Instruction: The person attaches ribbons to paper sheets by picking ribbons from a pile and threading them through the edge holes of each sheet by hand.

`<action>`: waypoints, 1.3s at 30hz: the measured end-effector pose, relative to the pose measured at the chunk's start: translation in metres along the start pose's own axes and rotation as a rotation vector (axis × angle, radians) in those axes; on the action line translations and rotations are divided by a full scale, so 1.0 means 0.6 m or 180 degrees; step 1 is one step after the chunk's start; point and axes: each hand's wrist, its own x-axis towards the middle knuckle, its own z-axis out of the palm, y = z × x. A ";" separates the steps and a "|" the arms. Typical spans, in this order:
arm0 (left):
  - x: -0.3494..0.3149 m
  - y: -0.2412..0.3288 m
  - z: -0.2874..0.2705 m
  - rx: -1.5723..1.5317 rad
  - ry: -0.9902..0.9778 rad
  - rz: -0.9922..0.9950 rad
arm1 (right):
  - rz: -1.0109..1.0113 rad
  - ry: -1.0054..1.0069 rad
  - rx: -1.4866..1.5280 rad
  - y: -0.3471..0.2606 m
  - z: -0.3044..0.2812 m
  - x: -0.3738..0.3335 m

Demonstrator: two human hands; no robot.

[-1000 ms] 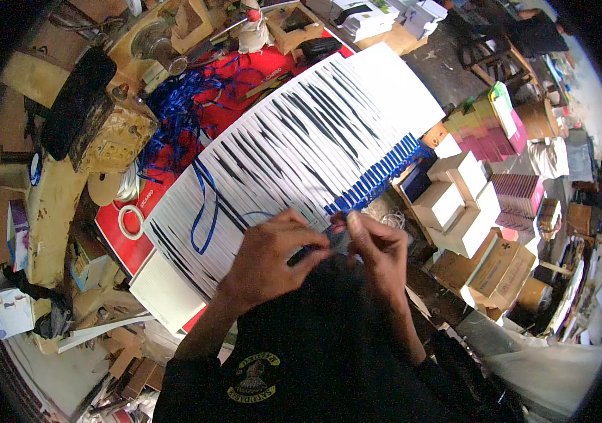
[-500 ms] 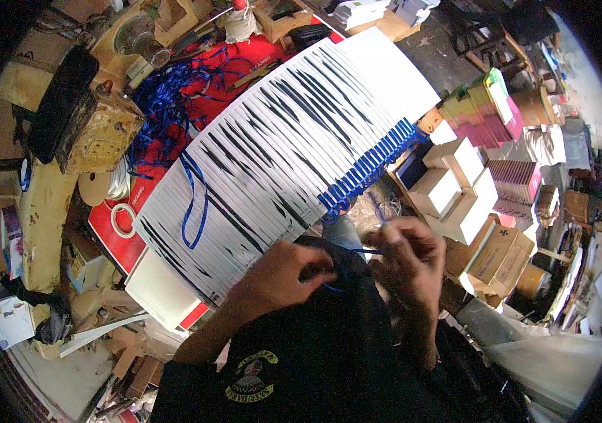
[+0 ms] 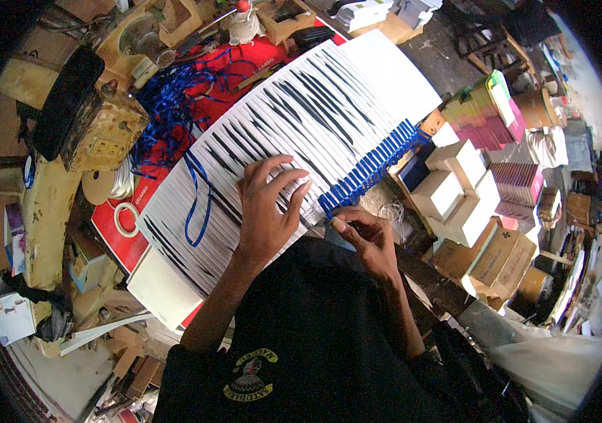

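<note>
A cluttered workshop in daylight. The surface (image 3: 114,243) is covered in red. White cardboard boxes (image 3: 456,194) are stacked to the right, brown cartons (image 3: 498,257) below them, and a grey concrete floor (image 3: 449,60) beyond.

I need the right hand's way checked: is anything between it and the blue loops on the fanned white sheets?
Nothing visible. The right hand is already at the near end of the blue loops, fingertips against it. The left hand lies flat on the white sheets, beside that spot, not across it.
</note>
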 end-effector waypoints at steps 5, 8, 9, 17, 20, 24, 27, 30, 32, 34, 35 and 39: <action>0.003 -0.002 0.005 -0.0042 -0.0071 -0.0021 | 0.0035 -0.0144 -0.0069 -0.006 -0.009 0.005; 0.003 0.002 0.004 -0.0041 -0.0141 -0.0066 | 0.0009 -0.0173 -0.0037 -0.002 -0.011 0.008; 0.003 0.000 0.004 -0.0041 -0.0139 -0.0071 | 0.0008 -0.0167 -0.0050 -0.003 -0.012 0.009; 0.002 0.007 0.000 0.0001 -0.0140 0.0022 | 0.0143 -0.0112 -0.0083 -0.009 -0.011 0.009; -0.001 0.010 0.001 0.0184 -0.0204 -0.0047 | 0.0130 -0.0118 -0.0088 -0.011 -0.010 0.010; 0.001 0.015 0.002 0.0203 -0.0242 -0.0055 | 0.0089 -0.0083 -0.0003 0.003 -0.012 0.012; 0.002 0.016 0.002 0.0263 -0.0240 -0.0093 | 0.0222 0.0060 -0.0197 -0.004 -0.005 0.013; -0.004 0.009 -0.002 0.0259 -0.0275 -0.0175 | 0.0594 0.0228 -0.0238 -0.030 0.011 0.015; -0.013 -0.004 0.006 0.0100 -0.0193 0.0060 | 0.0288 0.0295 -0.0557 0.021 -0.003 0.024; -0.006 0.006 0.006 0.0114 -0.0277 0.0043 | 0.0075 0.0422 -0.0670 0.024 0.000 0.027; -0.010 0.002 0.005 0.0185 -0.0247 0.0074 | 0.0178 0.0423 -0.0481 0.010 0.004 0.024; -0.028 0.007 -0.061 0.0086 0.0413 -0.0065 | 0.0160 0.0412 -0.0456 0.016 -0.012 0.013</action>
